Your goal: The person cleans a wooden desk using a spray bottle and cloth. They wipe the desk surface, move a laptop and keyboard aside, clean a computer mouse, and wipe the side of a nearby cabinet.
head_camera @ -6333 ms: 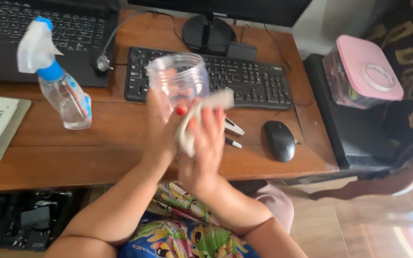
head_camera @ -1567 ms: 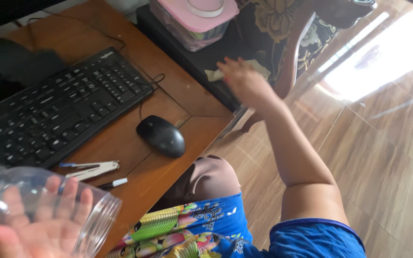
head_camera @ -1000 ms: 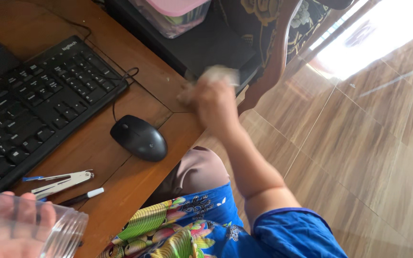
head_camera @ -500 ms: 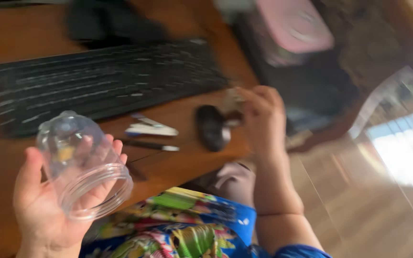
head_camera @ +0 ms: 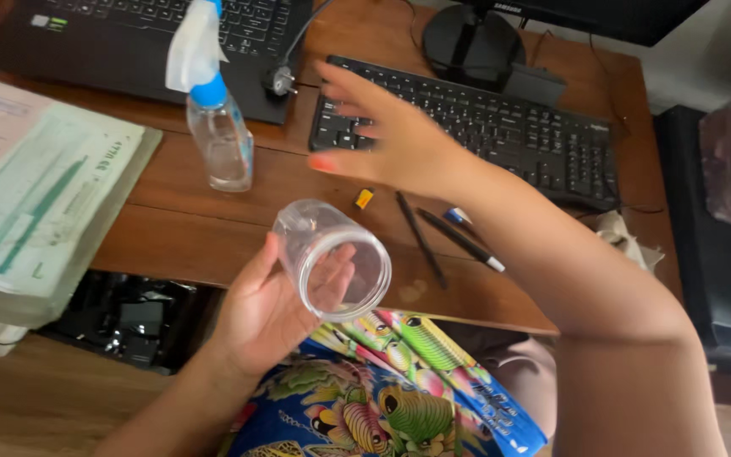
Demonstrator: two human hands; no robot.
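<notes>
Left hand (head_camera: 268, 309) gripped a clear plastic jar (head_camera: 332, 258) off the surface's near edge, long axis tilted, open mouth facing the camera, base toward the spray bottle (head_camera: 213, 110). Right hand (head_camera: 391, 135) was spread open, empty, fingers extended over the black keyboard (head_camera: 501, 127), reaching toward the bottle. Pens (head_camera: 442, 237) lay on the surface beneath the forearm.

Soft, even daylight; reaching fingers slightly motion-blurred, the rest sharp.

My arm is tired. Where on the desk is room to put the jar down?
Bare wood lies on the brown wooden desk between the clear spray bottle and the black pens. Further right, by the black keyboard, a crumpled cloth crowds it.
</notes>
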